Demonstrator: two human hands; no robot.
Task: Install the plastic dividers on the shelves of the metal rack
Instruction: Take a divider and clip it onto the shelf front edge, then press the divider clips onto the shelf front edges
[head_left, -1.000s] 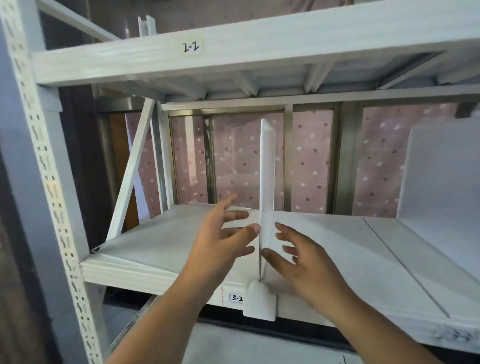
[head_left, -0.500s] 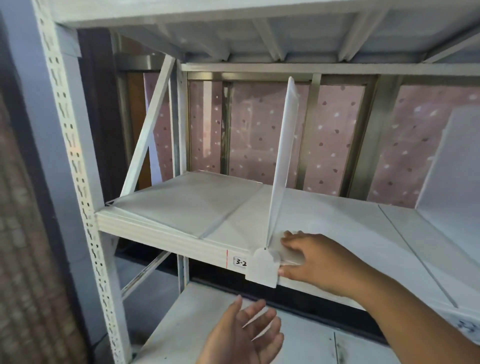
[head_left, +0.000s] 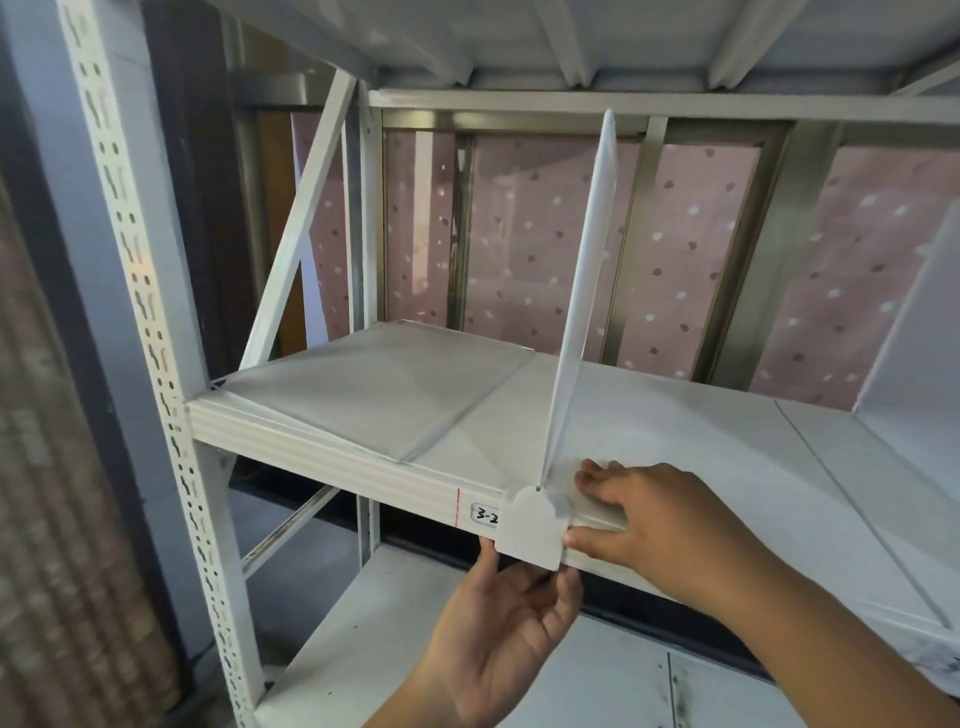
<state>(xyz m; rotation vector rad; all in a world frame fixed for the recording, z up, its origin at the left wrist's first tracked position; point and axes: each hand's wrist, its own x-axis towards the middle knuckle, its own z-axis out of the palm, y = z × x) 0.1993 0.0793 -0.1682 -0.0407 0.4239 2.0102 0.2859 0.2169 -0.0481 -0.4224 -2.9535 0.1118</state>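
A white plastic divider (head_left: 582, 291) stands upright on the rack's middle shelf (head_left: 337, 457), leaning slightly right at the top. Its front clip tab (head_left: 530, 530) hangs over the shelf's front beam, beside the label "3-2". My right hand (head_left: 665, 519) rests just right of the clip, fingers on the divider's foot on the shelf top and thumb on the beam's face. My left hand (head_left: 498, 634) comes up from below, palm up, with thumb and fingertips closing around the clip's lower edge.
A second white divider (head_left: 914, 332) stands at the far right of the same shelf. A thin flat sheet (head_left: 374, 384) lies on the shelf's left part. The perforated rack post (head_left: 156, 332) rises at left, a lower shelf (head_left: 363, 649) sits below, and another shelf is overhead.
My left hand dropped away from the divider's side, then rose from below to the clip tab. My right hand slid down to the divider's foot at the shelf edge. The view tilted downward.
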